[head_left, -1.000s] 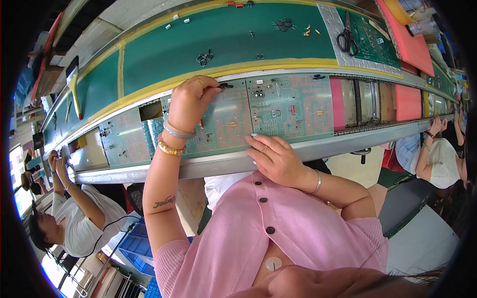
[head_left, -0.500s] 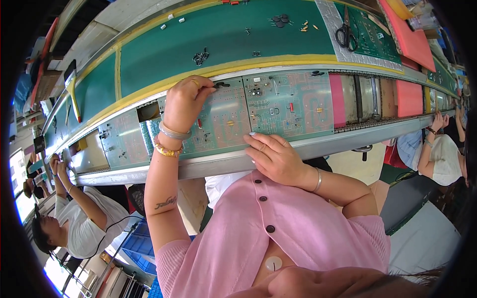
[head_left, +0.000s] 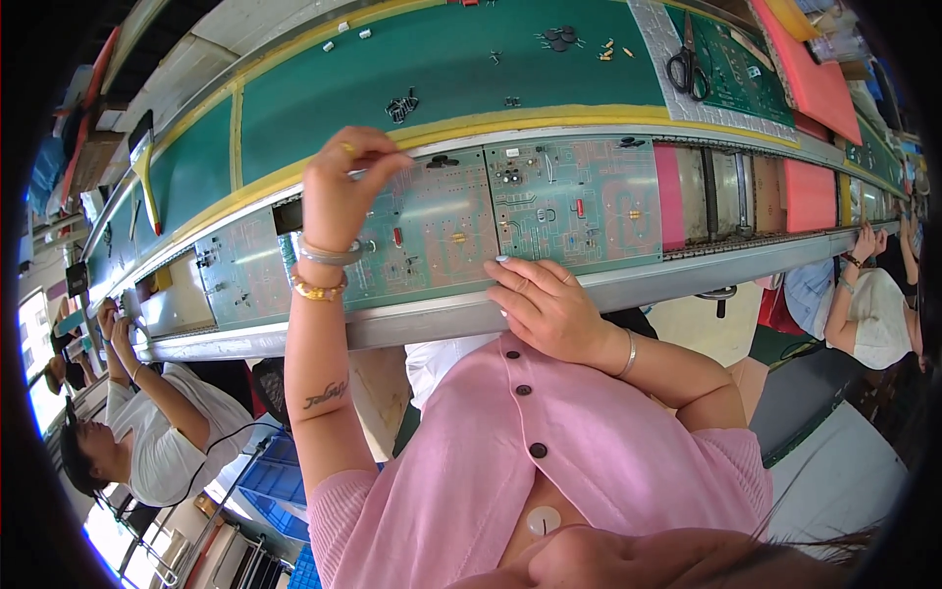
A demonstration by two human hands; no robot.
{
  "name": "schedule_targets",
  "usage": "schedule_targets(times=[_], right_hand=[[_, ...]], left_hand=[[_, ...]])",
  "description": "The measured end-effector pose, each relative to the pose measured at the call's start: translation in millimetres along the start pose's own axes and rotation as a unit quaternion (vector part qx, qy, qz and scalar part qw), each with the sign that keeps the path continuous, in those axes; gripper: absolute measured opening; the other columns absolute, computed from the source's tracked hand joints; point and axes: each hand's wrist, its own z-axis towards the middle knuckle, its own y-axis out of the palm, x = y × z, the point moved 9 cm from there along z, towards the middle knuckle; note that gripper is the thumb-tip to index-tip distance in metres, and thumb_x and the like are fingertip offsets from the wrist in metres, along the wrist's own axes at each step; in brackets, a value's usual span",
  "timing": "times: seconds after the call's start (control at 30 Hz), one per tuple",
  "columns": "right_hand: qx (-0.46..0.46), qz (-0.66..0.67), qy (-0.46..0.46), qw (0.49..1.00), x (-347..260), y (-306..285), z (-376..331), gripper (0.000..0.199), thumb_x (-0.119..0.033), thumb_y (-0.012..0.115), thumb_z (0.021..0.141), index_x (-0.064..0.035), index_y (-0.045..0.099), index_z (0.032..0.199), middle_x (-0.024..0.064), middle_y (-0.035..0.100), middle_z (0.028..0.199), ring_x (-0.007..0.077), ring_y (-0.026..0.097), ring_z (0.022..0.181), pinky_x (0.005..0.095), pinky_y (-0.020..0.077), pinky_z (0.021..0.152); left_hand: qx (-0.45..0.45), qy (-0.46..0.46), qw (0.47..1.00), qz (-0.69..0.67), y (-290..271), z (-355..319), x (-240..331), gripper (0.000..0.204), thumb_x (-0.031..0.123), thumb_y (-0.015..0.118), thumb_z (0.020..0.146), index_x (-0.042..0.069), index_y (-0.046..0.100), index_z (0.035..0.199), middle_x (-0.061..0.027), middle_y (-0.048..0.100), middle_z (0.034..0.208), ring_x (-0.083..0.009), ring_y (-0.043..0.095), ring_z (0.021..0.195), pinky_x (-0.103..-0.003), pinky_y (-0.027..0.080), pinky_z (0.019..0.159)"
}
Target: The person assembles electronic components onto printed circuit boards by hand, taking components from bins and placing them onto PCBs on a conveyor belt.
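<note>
My left hand [head_left: 343, 187] is raised over the far edge of a green circuit board [head_left: 422, 265]. Its thumb and forefinger are bent with their tips slightly apart, and nothing shows between them. Just right of the fingertips, black disc components [head_left: 443, 161] sit at the far edge of that board. My right hand [head_left: 549, 309] lies with fingers stretched out across the near metal rail [head_left: 412, 319], its fingertips at the near edge of a second circuit board [head_left: 579, 201]. That board carries a red component [head_left: 580, 208] and several small parts.
Beyond the track runs a green bench [head_left: 324, 88] with a pile of small black parts [head_left: 401, 105], black discs [head_left: 560, 38] and yellowish parts [head_left: 607, 49]. Scissors [head_left: 688, 64] lie at the far right. A person [head_left: 147, 432] works at the left; another's arms [head_left: 854, 265] show at the right.
My left hand has drawn back to the left and away from the black discs, which stay on the board. The fingers have loosened. My right hand has hardly moved.
</note>
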Motion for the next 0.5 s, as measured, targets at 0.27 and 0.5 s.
schedule_targets(times=[0.27,0.5], right_hand=[[0.005,-0.010,-0.001,1.000,-0.4,2.2,-0.2,0.024,-0.009,0.062,0.075,-0.0049,0.062,0.099,0.0087,0.058,0.122,0.0224,0.053,0.112,0.0360,0.0411,0.089],[0.009,0.002,-0.003,1.000,0.1,2.4,-4.8,0.025,-0.012,0.060,0.076,-0.0039,0.060,0.100,0.0103,0.057,0.121,0.0242,0.051,0.114,0.0372,0.0419,0.091]], left_hand=[[0.003,0.035,0.994,0.102,-8.5,19.9,-3.1,0.009,0.001,0.070,0.075,0.000,0.065,0.083,-0.0069,0.064,0.086,-0.0174,0.064,0.070,-0.026,0.052,0.065],[-0.003,-0.008,0.989,0.147,2.2,34.2,-25.3,0.010,0.006,0.071,0.074,0.004,0.067,0.083,-0.0080,0.059,0.079,-0.0194,0.060,0.067,-0.029,0.049,0.062]])
